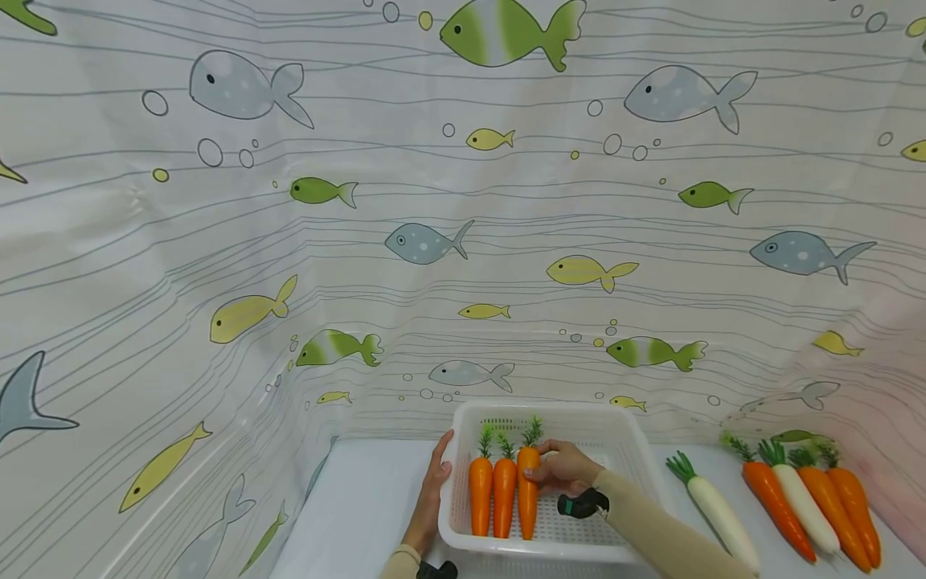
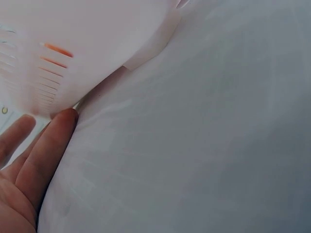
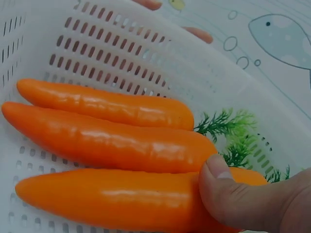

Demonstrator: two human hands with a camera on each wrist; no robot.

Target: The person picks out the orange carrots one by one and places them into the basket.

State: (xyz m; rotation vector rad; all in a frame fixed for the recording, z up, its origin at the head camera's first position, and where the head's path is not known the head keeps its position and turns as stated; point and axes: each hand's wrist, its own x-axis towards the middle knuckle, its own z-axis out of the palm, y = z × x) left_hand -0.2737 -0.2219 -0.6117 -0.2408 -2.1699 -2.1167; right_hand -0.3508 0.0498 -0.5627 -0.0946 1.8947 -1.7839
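A white perforated plastic basket (image 1: 571, 550) holds three orange carrots with green tops. Its left carrot (image 1: 481, 497) and middle carrot (image 1: 504, 498) lie side by side, tips toward the near wall. My right hand (image 1: 567, 468) grips the third carrot (image 1: 528, 503) near its top, on the right of the row. In the right wrist view the thumb (image 3: 218, 187) presses on this carrot's thick end. My left hand (image 1: 432, 490) is at the basket's left outer wall, its fingers extended along it; the left wrist view shows fingertips (image 2: 65, 119) right by the basket's underside.
Right of the basket, a white radish (image 1: 723, 515) lies on the white table surface (image 1: 362, 498). Farther right is a group of several vegetables: a carrot (image 1: 777, 507), another white radish (image 1: 806, 511) and more carrots (image 1: 839, 515). A fish-patterned sheet (image 1: 535, 201) hangs behind.
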